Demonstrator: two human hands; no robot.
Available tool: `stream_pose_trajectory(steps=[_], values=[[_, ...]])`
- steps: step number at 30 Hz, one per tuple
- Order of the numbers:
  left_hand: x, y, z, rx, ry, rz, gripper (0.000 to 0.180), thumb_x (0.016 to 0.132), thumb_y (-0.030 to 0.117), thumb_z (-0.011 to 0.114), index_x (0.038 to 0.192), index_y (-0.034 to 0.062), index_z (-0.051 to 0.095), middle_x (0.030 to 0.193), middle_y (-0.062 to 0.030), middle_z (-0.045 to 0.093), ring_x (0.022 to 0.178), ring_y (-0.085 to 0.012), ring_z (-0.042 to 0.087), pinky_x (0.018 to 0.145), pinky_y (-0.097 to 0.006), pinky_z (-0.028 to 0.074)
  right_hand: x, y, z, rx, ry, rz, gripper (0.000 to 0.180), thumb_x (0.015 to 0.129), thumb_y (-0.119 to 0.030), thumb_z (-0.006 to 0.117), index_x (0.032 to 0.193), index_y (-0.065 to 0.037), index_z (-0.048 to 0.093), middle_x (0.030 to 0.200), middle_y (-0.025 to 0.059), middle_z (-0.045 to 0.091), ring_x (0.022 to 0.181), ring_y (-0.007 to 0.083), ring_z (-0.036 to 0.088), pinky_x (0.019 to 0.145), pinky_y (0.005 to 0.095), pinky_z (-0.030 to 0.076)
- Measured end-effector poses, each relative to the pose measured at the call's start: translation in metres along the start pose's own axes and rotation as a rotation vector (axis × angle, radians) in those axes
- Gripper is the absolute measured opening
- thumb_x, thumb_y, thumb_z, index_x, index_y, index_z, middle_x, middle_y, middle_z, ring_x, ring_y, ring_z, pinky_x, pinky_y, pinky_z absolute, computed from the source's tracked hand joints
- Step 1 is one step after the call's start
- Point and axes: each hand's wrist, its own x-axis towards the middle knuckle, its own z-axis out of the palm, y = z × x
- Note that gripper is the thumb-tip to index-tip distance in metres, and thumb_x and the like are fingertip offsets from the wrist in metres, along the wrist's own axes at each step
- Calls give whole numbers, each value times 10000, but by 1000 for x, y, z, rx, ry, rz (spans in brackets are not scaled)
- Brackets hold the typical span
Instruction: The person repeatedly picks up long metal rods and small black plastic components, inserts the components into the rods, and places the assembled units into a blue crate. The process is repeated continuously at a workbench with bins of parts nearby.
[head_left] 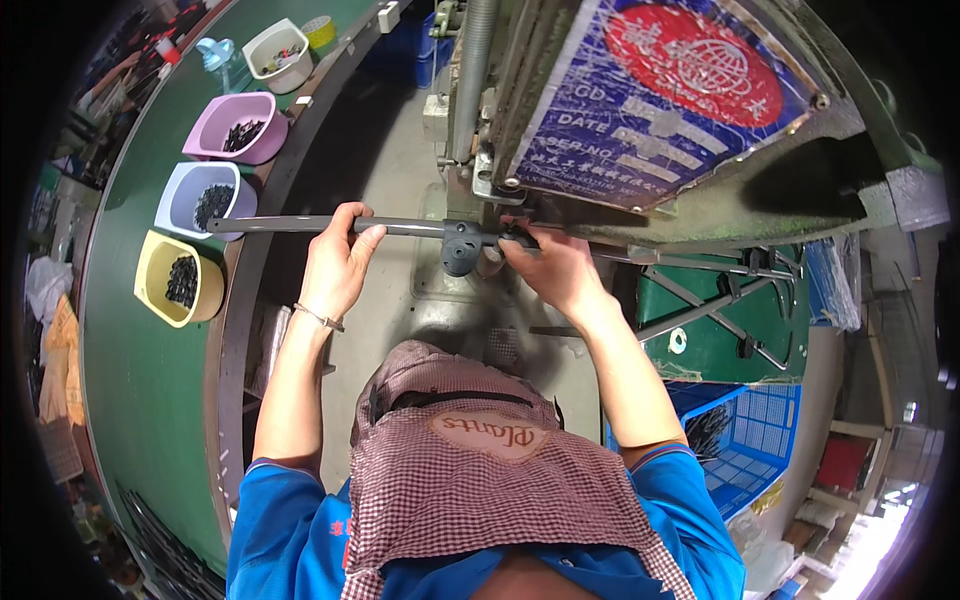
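A long dark grey metal tube (pixel 405 228) lies level across my front, with a round black plastic joint (pixel 460 255) on it under the machine's head. My left hand (pixel 338 258) is closed round the tube, thumb on top, left of the joint. Just right of the joint, my right hand (pixel 556 268) grips the same tube close beneath the press machine (pixel 487 185). Its thumb shows beside a small dark part, while the other fingertips are partly hidden. The tube's left end reaches over a light blue bin (pixel 245 200).
On the green bench (pixel 130 370) at left stand pink (pixel 275 135), yellow (pixel 207 300) and white (pixel 290 75) bins of small parts. The machine's large plate (pixel 660 110) overhangs my right hand. Tube frames (pixel 715 310) lie on a green surface at right, above a blue crate (pixel 755 430).
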Motion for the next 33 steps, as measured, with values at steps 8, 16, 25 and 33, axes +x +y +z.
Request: stream_pose_trajectory(steps=[8, 16, 25, 33], values=[[19, -17, 2, -35, -62, 64, 260, 977, 235, 680, 1129, 47, 583, 655, -23, 527, 603, -99, 475, 560, -284, 422, 4, -15, -5, 97, 48, 71, 345, 832, -213, 778, 1115, -22, 728, 1105, 175, 722, 1052, 311, 677, 942, 369, 512], [28, -21, 3, -159, -159, -48, 247, 986, 218, 673, 1149, 55, 584, 595, 39, 494, 543, -53, 436, 494, -257, 367, 3, -5, -1, 5, 2, 85, 414, 840, -341, 744, 1180, -110, 708, 1125, 163, 702, 1057, 367, 650, 923, 437, 518], [27, -20, 0, -207, -155, -61, 241, 986, 194, 671, 1164, 55, 585, 608, 55, 492, 533, -35, 416, 472, -234, 338, -23, 24, -38, -188, 97, -31, 448, 766, -340, 806, 1148, -121, 726, 1115, 113, 716, 1130, 349, 615, 1023, 459, 434], [26, -19, 1, -192, -149, -77, 188, 1005, 141, 636, 1172, 73, 583, 636, 76, 459, 523, -24, 386, 455, -213, 281, -28, 29, -46, -162, 69, -38, 380, 764, -279, 812, 1100, -116, 741, 1058, 136, 720, 1037, 355, 647, 924, 432, 492]])
